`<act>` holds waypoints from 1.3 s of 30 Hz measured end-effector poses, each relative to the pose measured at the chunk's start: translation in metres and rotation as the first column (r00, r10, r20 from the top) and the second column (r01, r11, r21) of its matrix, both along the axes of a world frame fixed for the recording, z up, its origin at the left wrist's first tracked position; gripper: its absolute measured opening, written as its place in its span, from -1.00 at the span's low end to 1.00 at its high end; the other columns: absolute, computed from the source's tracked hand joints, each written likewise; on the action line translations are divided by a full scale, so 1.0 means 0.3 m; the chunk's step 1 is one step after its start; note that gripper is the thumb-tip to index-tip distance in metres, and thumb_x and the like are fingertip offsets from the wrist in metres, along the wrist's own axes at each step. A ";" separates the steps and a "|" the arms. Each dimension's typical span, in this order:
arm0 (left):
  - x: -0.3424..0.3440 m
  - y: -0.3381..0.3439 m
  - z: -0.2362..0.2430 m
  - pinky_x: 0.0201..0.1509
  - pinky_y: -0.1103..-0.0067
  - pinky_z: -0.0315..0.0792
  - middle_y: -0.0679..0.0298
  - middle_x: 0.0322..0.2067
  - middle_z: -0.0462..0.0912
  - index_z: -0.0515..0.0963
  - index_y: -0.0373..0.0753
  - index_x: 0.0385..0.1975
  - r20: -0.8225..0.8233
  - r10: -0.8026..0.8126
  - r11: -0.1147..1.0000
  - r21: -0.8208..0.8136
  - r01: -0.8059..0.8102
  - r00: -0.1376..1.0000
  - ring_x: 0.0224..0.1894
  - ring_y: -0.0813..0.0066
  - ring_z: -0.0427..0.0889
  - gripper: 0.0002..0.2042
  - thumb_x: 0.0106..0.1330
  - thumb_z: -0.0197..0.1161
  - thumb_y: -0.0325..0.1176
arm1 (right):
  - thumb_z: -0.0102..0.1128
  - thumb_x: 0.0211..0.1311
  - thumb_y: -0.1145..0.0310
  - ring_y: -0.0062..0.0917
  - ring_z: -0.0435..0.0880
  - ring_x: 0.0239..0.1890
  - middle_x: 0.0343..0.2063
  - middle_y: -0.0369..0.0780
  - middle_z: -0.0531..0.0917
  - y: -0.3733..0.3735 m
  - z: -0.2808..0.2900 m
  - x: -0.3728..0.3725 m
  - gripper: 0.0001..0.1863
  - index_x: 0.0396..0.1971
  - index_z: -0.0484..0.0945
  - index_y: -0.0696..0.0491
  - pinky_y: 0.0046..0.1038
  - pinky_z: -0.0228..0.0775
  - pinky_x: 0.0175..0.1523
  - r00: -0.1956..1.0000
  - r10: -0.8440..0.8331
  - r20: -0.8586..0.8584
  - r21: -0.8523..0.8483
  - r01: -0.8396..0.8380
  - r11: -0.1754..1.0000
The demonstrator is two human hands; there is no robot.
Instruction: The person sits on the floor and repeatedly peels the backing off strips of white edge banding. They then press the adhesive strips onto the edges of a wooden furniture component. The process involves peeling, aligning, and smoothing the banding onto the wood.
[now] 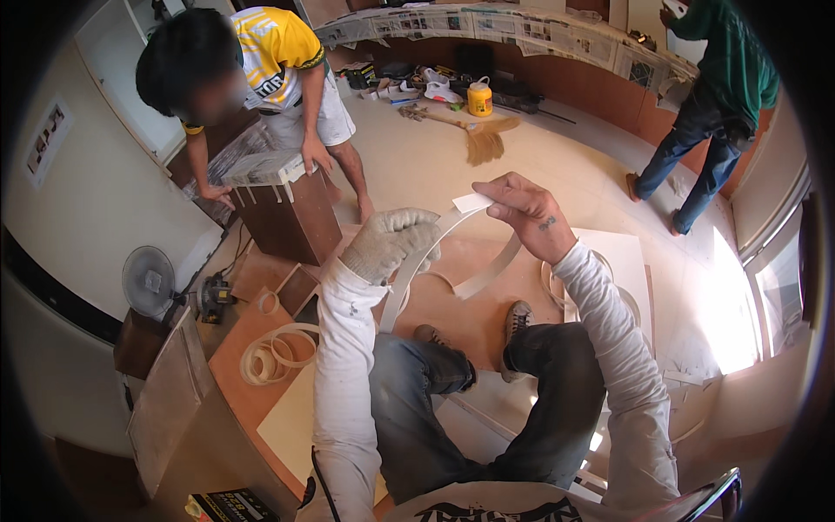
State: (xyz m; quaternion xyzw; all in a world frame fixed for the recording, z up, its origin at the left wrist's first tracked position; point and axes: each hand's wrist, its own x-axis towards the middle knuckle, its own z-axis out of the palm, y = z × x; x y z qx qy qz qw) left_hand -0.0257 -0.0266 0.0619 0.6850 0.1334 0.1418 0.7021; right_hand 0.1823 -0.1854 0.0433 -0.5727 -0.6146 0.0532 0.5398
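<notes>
My left hand, in a pale work glove, is closed on a long, thin, pale curved strip. My bare right hand pinches the upper part of the same strip, where a short white flat end sticks out beside my thumb. A loose curl of strip hangs below my right hand, over a pale wooden board on the floor. My knees and shoes are below my hands.
A co-worker in yellow bends over a brown box. Another person in green stands back right. A fan, a power tool, coiled strips, a broom and a yellow jug lie about the floor.
</notes>
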 end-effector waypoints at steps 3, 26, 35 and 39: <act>-0.031 -0.038 -0.045 -0.43 0.69 0.46 0.31 -0.47 0.64 0.57 -0.34 -0.09 0.052 0.021 0.992 -0.126 -0.015 0.998 -0.50 0.64 0.57 -0.73 0.37 0.28 -0.27 | 0.22 0.24 0.58 -0.48 0.57 -0.15 -0.24 -0.21 0.59 0.006 -0.046 -0.049 -0.63 0.06 0.62 0.05 -0.49 0.40 0.03 0.992 0.074 -0.103 0.006 -0.073 0.997; 0.001 -0.119 -0.182 -0.37 0.63 0.53 0.25 -0.43 0.65 0.56 -0.36 -0.09 0.466 0.218 0.967 -0.224 -0.124 0.858 -0.47 0.56 0.61 -0.76 0.40 0.22 -0.32 | 0.15 0.16 0.78 -0.40 0.64 -0.21 -0.24 -0.11 0.64 0.064 -0.160 -0.241 -0.52 0.12 0.53 0.18 -0.53 0.48 -0.06 1.000 -0.013 0.005 0.139 0.013 0.990; -0.047 -0.037 -0.181 -0.63 0.72 0.33 0.28 -0.53 0.64 0.61 -0.31 -0.26 0.062 0.083 0.995 -0.054 -0.080 0.995 -0.64 0.65 0.51 -0.77 0.41 0.22 -0.24 | 0.29 0.03 0.71 -0.36 0.56 -0.26 -0.33 -0.17 0.57 0.033 -0.130 -0.118 -0.45 0.11 0.57 0.09 -0.43 0.46 -0.11 0.961 0.042 0.275 0.076 -0.065 0.995; -0.054 0.018 -0.243 -0.47 0.59 0.45 0.26 -0.53 0.64 0.63 -0.26 -0.28 -0.143 0.018 0.913 0.407 0.042 0.990 -0.56 0.53 0.58 -0.83 0.35 0.24 -0.29 | 0.38 -0.01 0.53 -0.30 0.54 -0.27 -0.36 -0.17 0.55 -0.006 -0.149 -0.096 -0.51 0.03 0.61 0.10 -0.33 0.43 -0.13 0.860 0.043 0.508 -0.065 -0.012 0.998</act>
